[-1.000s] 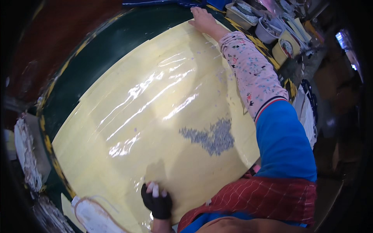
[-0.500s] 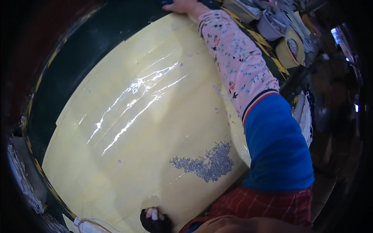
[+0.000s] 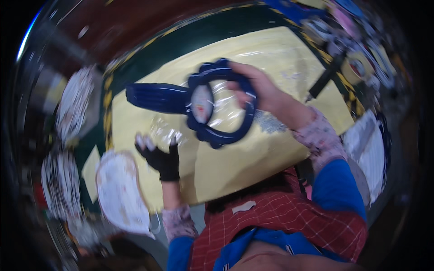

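Observation:
My right hand (image 3: 262, 90) is closed around the rim of a dark blue ring-shaped piece (image 3: 216, 139), held above the table. It has a scalloped outer edge, a broad handle-like arm reaching left, and a whitish oval patch where arm and ring meet; motion blurs it, and its exact kind is unclear. My left hand (image 3: 158, 158), in a black glove with bare fingertips, hovers over the sheet left of it, fingers spread and holding nothing. Beneath both hands lies a pale yellow sheet (image 3: 217, 174) with shiny clear film on it. A heap of small grey bits (image 3: 270, 123) shows below my right wrist.
Dark green tabletop (image 3: 181, 58) with yellow-black edging surrounds the sheet. A black rod-shaped tool (image 3: 327, 79) points in from the right, near a cream tub (image 3: 357, 67). White stacked material (image 3: 120, 189) sits at the left front; more stacks stand beyond it.
My right hand has come back from the far edge and now holds the blue piece over the sheet. My left hand has risen from the near edge and spread. The view has shifted.

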`<state>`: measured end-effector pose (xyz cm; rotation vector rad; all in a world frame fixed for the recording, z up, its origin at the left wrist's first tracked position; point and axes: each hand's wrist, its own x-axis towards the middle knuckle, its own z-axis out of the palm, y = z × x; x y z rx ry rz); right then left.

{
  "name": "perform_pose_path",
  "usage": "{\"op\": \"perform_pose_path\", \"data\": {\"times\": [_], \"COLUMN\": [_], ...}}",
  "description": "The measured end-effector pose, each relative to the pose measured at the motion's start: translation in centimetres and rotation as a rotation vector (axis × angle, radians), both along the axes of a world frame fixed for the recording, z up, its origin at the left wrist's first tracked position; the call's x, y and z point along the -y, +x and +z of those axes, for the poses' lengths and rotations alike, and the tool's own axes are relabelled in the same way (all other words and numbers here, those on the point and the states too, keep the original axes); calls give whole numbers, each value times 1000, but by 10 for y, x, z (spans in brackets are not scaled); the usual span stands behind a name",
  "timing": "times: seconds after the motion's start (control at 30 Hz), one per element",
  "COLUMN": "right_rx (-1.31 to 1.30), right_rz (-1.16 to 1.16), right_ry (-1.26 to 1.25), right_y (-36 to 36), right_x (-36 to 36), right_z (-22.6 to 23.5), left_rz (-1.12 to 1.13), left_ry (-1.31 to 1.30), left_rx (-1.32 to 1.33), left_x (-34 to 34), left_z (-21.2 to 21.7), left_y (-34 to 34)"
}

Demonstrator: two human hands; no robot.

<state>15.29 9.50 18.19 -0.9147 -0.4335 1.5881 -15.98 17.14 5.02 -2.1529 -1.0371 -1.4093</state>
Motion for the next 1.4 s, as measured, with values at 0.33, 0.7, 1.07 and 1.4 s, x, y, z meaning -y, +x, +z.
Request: {"op": "perform_pose_path", "data": {"times": [0.33, 0.7, 1.07, 1.4], "right_rx": [258, 201, 506, 768], "right_rz": [-71, 168, 200, 85], "right_ry": [481, 504, -107, -64], "right_y": [58, 28, 57, 9], "right_x": [117, 113, 164, 164], "right_z": [-44, -102, -172, -161], "left_rz": [-371, -82, 279, -332], "left_ry": [-289, -709, -510, -560], "left_rx": [98, 34, -14, -357], "left_x": [92, 200, 185, 188], "left_z": [35, -12, -6, -4], "left_y": [-18, -74, -150, 38]}}
